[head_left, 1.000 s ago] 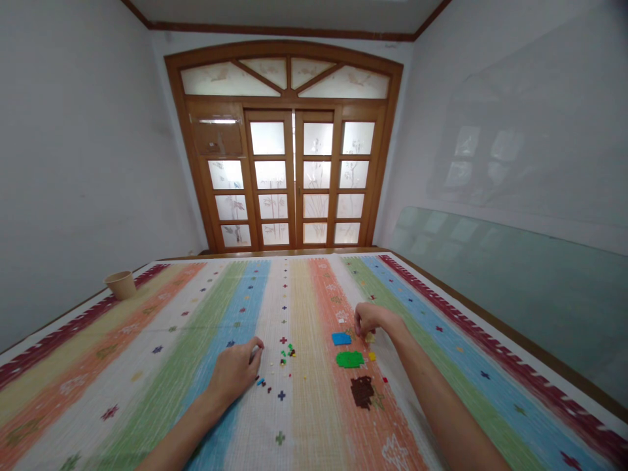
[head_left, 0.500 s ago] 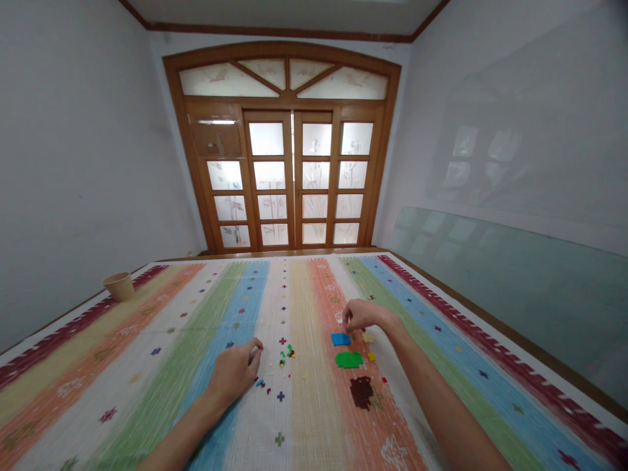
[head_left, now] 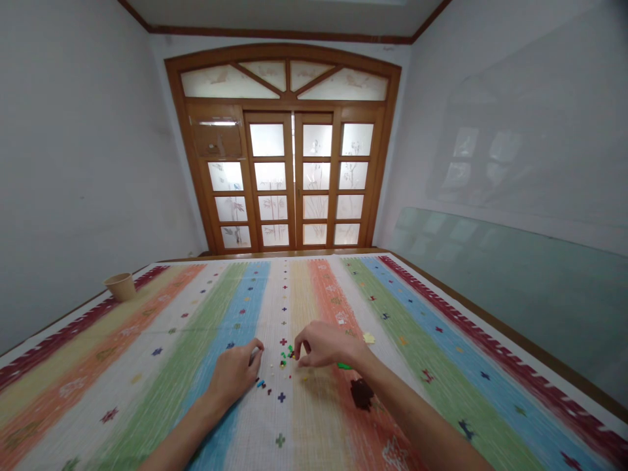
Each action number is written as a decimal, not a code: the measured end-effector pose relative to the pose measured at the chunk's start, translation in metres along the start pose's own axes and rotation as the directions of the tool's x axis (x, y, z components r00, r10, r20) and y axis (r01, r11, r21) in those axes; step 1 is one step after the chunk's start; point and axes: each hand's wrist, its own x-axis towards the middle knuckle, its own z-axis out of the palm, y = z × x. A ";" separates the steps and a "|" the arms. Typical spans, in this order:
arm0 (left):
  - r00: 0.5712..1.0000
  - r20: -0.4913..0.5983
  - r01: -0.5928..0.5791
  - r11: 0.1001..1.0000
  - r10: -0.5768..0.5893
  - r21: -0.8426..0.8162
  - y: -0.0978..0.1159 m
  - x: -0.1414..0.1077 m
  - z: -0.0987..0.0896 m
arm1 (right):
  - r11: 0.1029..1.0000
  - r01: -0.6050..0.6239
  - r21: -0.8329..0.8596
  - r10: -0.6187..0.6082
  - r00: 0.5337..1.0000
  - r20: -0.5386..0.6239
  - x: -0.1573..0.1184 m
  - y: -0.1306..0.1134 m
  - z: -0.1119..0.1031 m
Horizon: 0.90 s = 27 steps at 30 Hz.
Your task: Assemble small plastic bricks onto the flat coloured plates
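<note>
My left hand (head_left: 235, 369) rests on the striped cloth, fingers curled round something pale and small that I cannot make out. Small coloured pieces (head_left: 283, 360), green, yellow and dark, lie in the middle between the hands. A few blue and dark bits (head_left: 261, 384) are just below my left fingertips. Above the right side of the scattered pieces is my right hand (head_left: 321, 343), thumb and forefinger apart and pointing down, with nothing visible between them. A brown pile (head_left: 362, 394) lies below my right forearm. A green pile (head_left: 345, 366) is mostly hidden by that arm.
A tan cup (head_left: 120, 286) stands at the far left of the cloth-covered table (head_left: 196, 327). Pale yellow pieces (head_left: 369, 338) lie beyond my right wrist. Wooden glazed doors (head_left: 294, 176) are behind the table, and a glass panel (head_left: 490, 275) leans along the right wall.
My right hand has moved left and nearer, from beside the blue pile to the scattered pieces. It now covers the blue pile and most of the green one. My left hand has stayed in place.
</note>
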 end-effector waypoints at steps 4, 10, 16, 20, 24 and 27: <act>1.000 -0.004 -0.010 1.000 0.010 0.004 0.001 0.000 -0.001 | 0.999 0.019 -0.046 -0.019 1.000 -0.013 0.006 -0.008 0.016; 1.000 0.005 -0.001 1.000 0.001 -0.007 0.001 -0.001 -0.001 | 0.996 0.014 -0.083 -0.018 0.999 -0.047 0.009 -0.013 0.031; 1.000 -0.002 -0.002 1.000 0.002 -0.006 0.002 -0.001 -0.002 | 0.994 0.001 -0.108 -0.009 0.997 -0.076 0.009 -0.020 0.038; 1.000 0.000 0.001 1.000 -0.001 -0.007 0.001 -0.001 -0.001 | 0.991 -0.022 -0.134 0.011 0.997 -0.077 0.009 -0.021 0.042; 1.000 0.000 0.002 1.000 -0.002 0.000 0.000 -0.001 0.000 | 0.986 -0.027 -0.163 0.014 0.996 -0.084 0.010 -0.022 0.045; 1.000 -0.006 -0.007 1.000 0.007 0.005 0.000 -0.001 0.000 | 0.984 -0.012 -0.177 -0.004 0.996 -0.089 0.010 -0.023 0.046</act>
